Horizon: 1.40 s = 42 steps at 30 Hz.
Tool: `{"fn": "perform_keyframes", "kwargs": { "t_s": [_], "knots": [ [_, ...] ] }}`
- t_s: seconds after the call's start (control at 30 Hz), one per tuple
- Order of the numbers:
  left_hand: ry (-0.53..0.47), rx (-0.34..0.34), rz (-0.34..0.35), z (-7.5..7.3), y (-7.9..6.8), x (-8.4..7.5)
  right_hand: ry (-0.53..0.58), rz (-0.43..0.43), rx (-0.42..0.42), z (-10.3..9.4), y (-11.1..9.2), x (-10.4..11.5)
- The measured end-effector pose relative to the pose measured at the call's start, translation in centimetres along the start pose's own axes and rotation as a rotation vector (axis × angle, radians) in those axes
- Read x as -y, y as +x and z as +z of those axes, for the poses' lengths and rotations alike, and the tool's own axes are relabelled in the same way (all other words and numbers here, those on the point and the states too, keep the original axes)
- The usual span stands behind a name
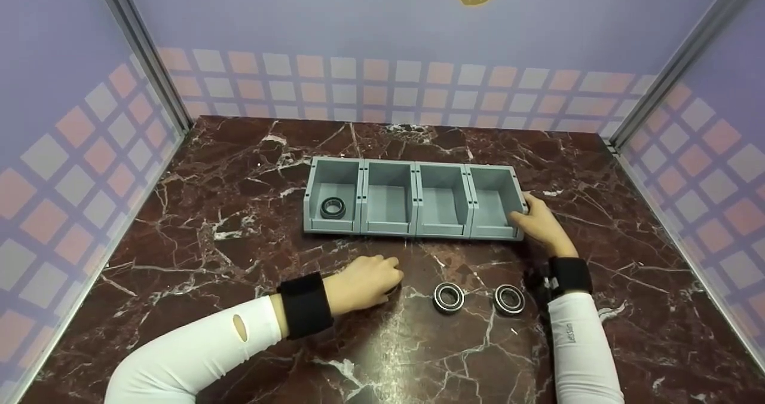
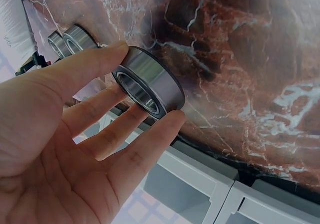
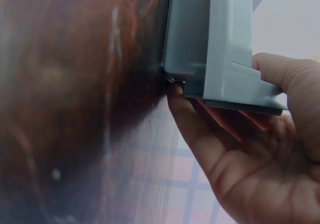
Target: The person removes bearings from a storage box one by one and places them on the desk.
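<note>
My left hand (image 1: 366,282) holds a ball bearing (image 2: 152,82) between thumb and fingers, just above the marble table; in the head view the hand mostly hides it. The right hand (image 1: 541,225) grips the right end wall of a grey bin row (image 1: 388,229), thumb over the rim and fingers along the outer side. Another bearing (image 1: 333,208) lies in the leftmost compartment, and the other compartments show bare floors. Two more bearings, one nearer the middle (image 1: 448,298) and one to its right (image 1: 509,300), lie flat on the table in front of the bins.
The dark red marble table (image 1: 251,356) carries everything. Purple panels with pink and white squares (image 1: 376,69) stand behind and on both sides, joined by metal corner posts (image 1: 146,51). Black bands (image 1: 306,305) wrap both wrists over white sleeves.
</note>
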<state>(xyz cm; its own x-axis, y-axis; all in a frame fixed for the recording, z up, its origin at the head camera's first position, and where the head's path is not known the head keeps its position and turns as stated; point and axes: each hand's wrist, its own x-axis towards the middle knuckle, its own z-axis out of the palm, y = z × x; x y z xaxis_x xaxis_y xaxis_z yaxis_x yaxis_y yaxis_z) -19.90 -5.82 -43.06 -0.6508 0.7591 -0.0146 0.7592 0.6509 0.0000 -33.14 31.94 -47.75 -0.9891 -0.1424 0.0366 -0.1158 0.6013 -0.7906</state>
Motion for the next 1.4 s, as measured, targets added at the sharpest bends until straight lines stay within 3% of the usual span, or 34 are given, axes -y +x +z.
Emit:
{"fn": "perform_keyframes", "kwargs": {
  "t_s": [0.6, 0.9, 1.2, 1.4],
  "knots": [
    [-0.009, 0.036, -0.027, 1.1, -0.2, -0.5, 0.008, 0.027, 0.023, 0.0, 0.3, -0.3],
    [0.006, -0.001, -0.040, 1.5, -0.5, -0.8, 0.019, 0.001, 0.010, 0.0, 0.0, -0.2],
    [0.014, -0.025, -0.041, 1.5, -0.7, -1.1, -0.063, 0.016, 0.001, -0.2, 0.0, 0.0],
    [0.010, -0.031, -0.050, 1.7, -0.8, -1.1, -0.061, 0.006, 0.000, -0.2, 0.1, 0.0]
  ]
}}
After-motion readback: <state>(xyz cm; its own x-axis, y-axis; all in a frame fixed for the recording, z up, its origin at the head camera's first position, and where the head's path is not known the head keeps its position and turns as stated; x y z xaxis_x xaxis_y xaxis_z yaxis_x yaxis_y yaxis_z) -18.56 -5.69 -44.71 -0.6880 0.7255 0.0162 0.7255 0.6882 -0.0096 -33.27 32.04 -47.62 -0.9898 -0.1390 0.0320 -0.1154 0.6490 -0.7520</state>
